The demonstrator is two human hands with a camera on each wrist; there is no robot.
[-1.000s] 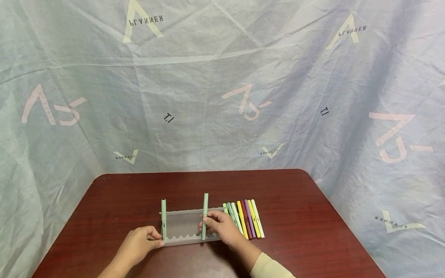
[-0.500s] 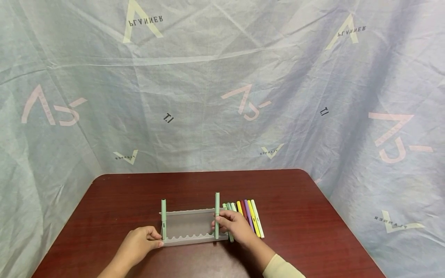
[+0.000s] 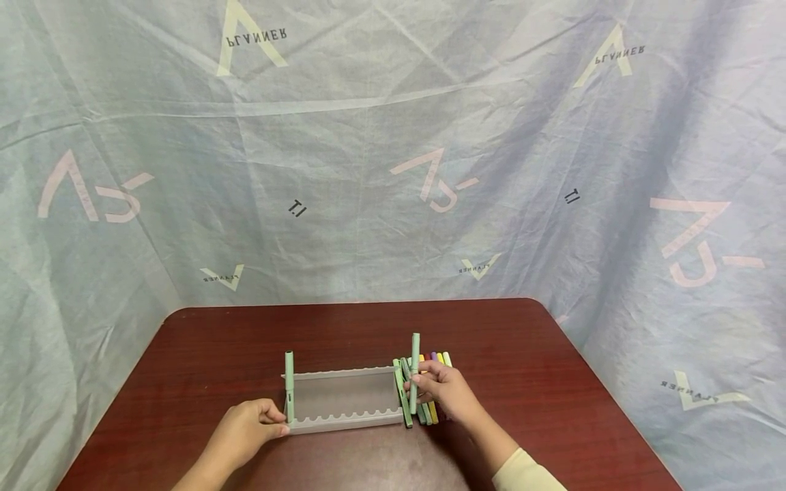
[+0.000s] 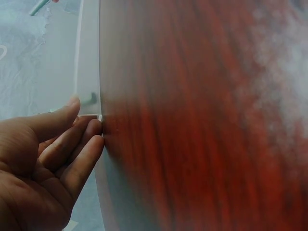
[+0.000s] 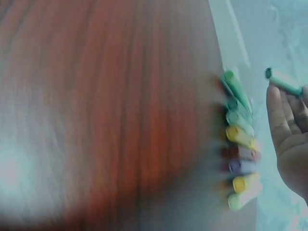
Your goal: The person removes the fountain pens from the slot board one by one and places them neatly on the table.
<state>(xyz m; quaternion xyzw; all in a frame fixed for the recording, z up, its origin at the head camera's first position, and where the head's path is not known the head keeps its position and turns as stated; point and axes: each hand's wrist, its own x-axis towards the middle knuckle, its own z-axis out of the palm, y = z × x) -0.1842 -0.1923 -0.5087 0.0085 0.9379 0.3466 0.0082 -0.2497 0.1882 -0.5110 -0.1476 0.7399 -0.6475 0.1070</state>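
Note:
My left hand [image 3: 248, 424] pinches the front left corner of a clear plastic pen rack [image 3: 346, 421] with scalloped edges. One light green pen [image 3: 289, 372] lies across the rack's leftmost notches, just by those fingers. In the left wrist view the thumb presses on the rack's rim [image 4: 89, 62] and the curled fingers sit at its end. Between thumb and fingers of my right hand [image 3: 453, 394] is a second light green pen [image 3: 415, 349], raised over the pens right of the rack. Its end [image 5: 269, 73] points out past the fingertips in the right wrist view.
Beside the rack's right end lies a row of several pens: a green one [image 3: 402, 395], a yellow one [image 5: 236, 134], a purple one [image 5: 238, 166] and a whitish one [image 5: 238, 199] among them. They rest on a dark red wooden table [image 3: 528, 368]. Grey printed cloth [image 3: 356, 170] hangs around it.
My right hand has moved right with the light green pen, from over the rack to over the row of pens. The left hand and the rack have stayed in place.

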